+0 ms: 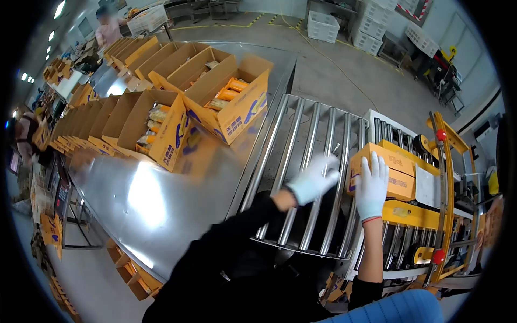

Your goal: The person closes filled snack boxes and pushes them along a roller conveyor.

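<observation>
My right hand, in a white glove, lies with fingers stretched out against the near left part of a closed orange-yellow carton. The carton rests at the entry of a machine with yellow side guides. My left hand, also white-gloved, is over the metal rollers, to the left of the carton and apart from it. It is slightly blurred; its fingers look spread and nothing shows in them.
Open cartons with wrapped orange packs stand on a steel table at left, beside rows of more open cartons. A yellow upright frame with red knobs spans the machine. White crates stand behind. Another person is at far left.
</observation>
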Action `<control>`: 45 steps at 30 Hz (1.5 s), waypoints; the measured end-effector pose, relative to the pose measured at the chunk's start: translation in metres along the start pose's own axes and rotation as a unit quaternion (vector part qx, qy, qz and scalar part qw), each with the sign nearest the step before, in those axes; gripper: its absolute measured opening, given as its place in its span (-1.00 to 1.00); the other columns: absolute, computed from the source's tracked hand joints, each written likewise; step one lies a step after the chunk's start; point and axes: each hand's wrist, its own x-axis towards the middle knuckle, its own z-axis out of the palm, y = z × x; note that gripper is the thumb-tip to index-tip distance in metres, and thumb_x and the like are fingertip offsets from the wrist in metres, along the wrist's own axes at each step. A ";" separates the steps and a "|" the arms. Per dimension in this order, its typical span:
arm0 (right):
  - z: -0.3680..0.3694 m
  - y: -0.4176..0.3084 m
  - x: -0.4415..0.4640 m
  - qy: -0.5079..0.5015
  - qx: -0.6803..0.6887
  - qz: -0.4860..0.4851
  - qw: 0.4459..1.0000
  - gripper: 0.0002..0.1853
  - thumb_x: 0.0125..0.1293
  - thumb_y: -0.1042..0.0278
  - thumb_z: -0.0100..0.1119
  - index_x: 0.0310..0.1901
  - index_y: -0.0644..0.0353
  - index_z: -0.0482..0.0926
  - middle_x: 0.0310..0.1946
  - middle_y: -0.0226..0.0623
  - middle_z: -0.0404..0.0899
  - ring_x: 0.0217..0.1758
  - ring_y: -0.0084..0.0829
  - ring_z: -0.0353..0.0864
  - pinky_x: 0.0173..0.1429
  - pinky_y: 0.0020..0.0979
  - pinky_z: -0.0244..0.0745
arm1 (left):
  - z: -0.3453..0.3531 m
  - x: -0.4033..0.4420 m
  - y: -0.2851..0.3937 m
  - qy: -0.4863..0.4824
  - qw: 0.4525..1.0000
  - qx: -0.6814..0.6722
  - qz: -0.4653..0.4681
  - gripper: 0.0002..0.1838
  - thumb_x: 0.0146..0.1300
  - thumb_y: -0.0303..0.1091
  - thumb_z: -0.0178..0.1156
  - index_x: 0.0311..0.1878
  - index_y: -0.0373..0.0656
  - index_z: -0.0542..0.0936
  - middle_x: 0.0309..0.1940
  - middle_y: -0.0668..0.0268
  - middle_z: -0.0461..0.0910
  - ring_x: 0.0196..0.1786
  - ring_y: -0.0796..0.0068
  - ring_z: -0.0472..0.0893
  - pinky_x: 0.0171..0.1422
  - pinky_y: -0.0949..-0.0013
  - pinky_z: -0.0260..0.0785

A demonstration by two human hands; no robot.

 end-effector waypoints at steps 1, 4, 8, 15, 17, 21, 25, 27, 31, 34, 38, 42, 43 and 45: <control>0.003 0.007 -0.004 -0.001 -0.012 0.013 1.000 -0.46 0.24 0.49 0.23 0.31 0.21 0.53 0.52 -0.01 0.29 0.60 0.09 0.20 0.66 0.02 0.05 | -0.039 0.010 0.004 0.115 0.988 0.071 0.074 -0.64 0.34 -0.15 0.24 0.06 -0.21 0.60 -0.20 0.08 0.67 -0.09 0.10 0.68 0.02 0.08 0.52; 0.001 0.022 -0.009 0.014 -0.009 0.038 0.999 -0.53 0.23 0.56 0.23 0.22 0.16 0.59 0.50 -0.06 0.34 0.58 0.01 0.25 0.66 -0.01 0.07 | -0.171 0.023 0.003 0.238 0.874 0.422 0.030 -0.72 0.22 -0.29 0.29 -0.02 -0.15 0.63 -0.12 0.16 0.63 0.03 0.21 0.62 0.18 0.17 0.35; 0.011 0.017 -0.010 0.000 0.099 0.005 0.995 -0.48 0.17 0.54 0.31 0.23 0.14 0.59 0.42 -0.05 0.43 0.58 -0.02 0.27 0.64 -0.05 0.13 | -0.243 0.012 -0.066 0.205 0.811 0.539 -0.093 -0.69 0.35 -0.07 0.23 -0.22 -0.13 0.73 -0.30 0.18 0.68 -0.03 0.13 0.60 0.08 -0.07 0.30; 0.028 -0.104 0.004 0.025 0.516 0.035 0.855 0.00 0.14 0.10 0.54 0.53 0.31 0.24 0.51 0.06 0.28 0.62 0.03 0.18 0.69 -0.09 0.03 | -0.226 -0.077 0.015 -0.020 0.960 0.278 0.013 -0.83 0.25 -0.26 0.39 -0.19 -0.13 0.78 -0.06 0.25 0.77 0.38 0.11 0.50 0.48 0.11 0.31; -0.009 -0.116 0.015 0.029 0.367 -0.069 0.927 -0.01 0.07 -0.05 0.55 0.51 0.15 0.34 0.51 -0.03 0.30 0.63 0.10 0.12 0.70 0.14 -0.07 | -0.225 -0.087 0.047 -0.042 0.987 0.157 0.017 -0.85 0.23 -0.32 0.41 -0.22 -0.17 0.79 0.13 0.20 0.74 0.58 0.09 0.33 0.62 0.08 0.18; -0.010 -0.111 -0.001 -0.060 0.337 -0.263 0.902 -0.52 0.16 -0.05 0.50 0.10 -0.10 0.77 0.28 -0.33 0.63 0.53 -0.12 0.37 0.66 0.35 -0.15 | -0.208 -0.054 0.034 -0.165 0.986 0.028 -0.001 -0.87 0.29 -0.32 0.37 -0.24 -0.17 0.79 0.19 0.16 0.72 0.47 0.23 0.51 0.49 0.23 0.36; -0.020 -0.106 -0.002 -0.113 0.622 0.017 0.775 -0.58 0.30 0.01 0.41 0.14 -0.04 0.75 0.21 -0.12 0.66 0.47 -0.04 0.41 0.73 0.05 -0.09 | -0.188 -0.015 -0.004 -0.208 0.966 0.148 -0.042 -0.81 0.32 -0.27 0.34 -0.20 -0.20 0.78 0.01 0.16 0.78 -0.16 0.38 0.78 0.06 0.36 0.60; -0.016 -0.108 -0.003 -0.085 0.600 0.091 0.790 -0.39 0.25 0.00 0.45 0.31 0.03 0.63 0.25 -0.05 0.60 0.48 0.01 0.39 0.72 -0.06 -0.04 | -0.171 -0.012 0.004 -0.158 0.961 0.155 -0.167 -0.84 0.28 -0.32 0.37 -0.23 -0.22 0.75 -0.07 0.18 0.79 -0.12 0.30 0.77 0.06 0.35 0.59; -0.039 -0.100 0.028 0.034 0.267 -0.083 0.959 0.07 0.04 0.00 0.57 0.54 0.22 0.23 0.52 0.05 0.21 0.63 0.06 0.11 0.71 0.09 -0.10 | -0.144 -0.031 -0.009 0.031 0.983 0.169 0.067 -0.73 0.15 -0.44 0.45 -0.08 -0.23 0.68 0.17 0.04 0.66 0.22 0.05 0.62 0.36 0.19 0.42; -0.040 -0.113 0.039 -0.002 0.221 -0.032 0.975 0.12 0.03 -0.06 0.57 0.54 0.29 0.19 0.48 0.03 0.26 0.63 0.03 0.11 0.72 0.10 -0.13 | -0.140 -0.047 -0.038 0.193 0.940 0.276 0.054 -0.56 0.26 -0.41 0.42 0.17 -0.33 0.56 0.18 0.02 0.62 0.20 0.10 0.61 0.36 0.19 0.43; -0.041 -0.128 -0.012 -0.085 0.246 -0.088 0.962 -0.05 0.08 -0.02 0.54 0.45 0.25 0.35 0.33 -0.11 0.39 0.52 -0.14 0.30 0.72 -0.01 -0.02 | -0.164 -0.064 -0.091 0.113 0.976 -0.113 -0.148 -0.53 0.58 -0.20 0.14 0.32 -0.42 0.45 0.13 0.17 0.61 0.13 0.44 0.60 0.24 0.34 0.50; -0.016 -0.098 -0.034 -0.023 0.196 -0.096 0.976 -0.09 0.11 0.07 0.52 0.45 0.21 0.34 0.37 -0.15 0.38 0.55 -0.19 0.28 0.72 -0.02 -0.03 | -0.144 -0.028 -0.069 0.017 0.970 -0.166 -0.176 -0.57 0.61 -0.25 0.08 0.34 -0.39 0.46 0.11 0.17 0.63 0.05 0.43 0.65 0.13 0.35 0.55; -0.022 -0.087 -0.029 -0.057 0.188 -0.081 0.977 -0.07 0.11 0.08 0.52 0.47 0.21 0.31 0.39 -0.15 0.37 0.56 -0.18 0.26 0.72 -0.02 -0.04 | -0.128 -0.017 -0.069 0.011 0.970 -0.168 -0.174 -0.57 0.61 -0.25 0.08 0.34 -0.39 0.46 0.11 0.17 0.63 0.05 0.43 0.65 0.13 0.35 0.55; 0.008 -0.063 -0.018 -0.026 0.112 -0.027 0.993 0.02 0.07 0.09 0.56 0.52 0.23 0.23 0.48 -0.06 0.30 0.60 -0.09 0.22 0.72 -0.01 -0.05 | -0.084 0.005 -0.075 0.120 0.965 -0.142 -0.184 -0.53 0.60 -0.23 0.10 0.37 -0.38 0.45 0.10 0.12 0.65 0.10 0.35 0.65 0.21 0.29 0.52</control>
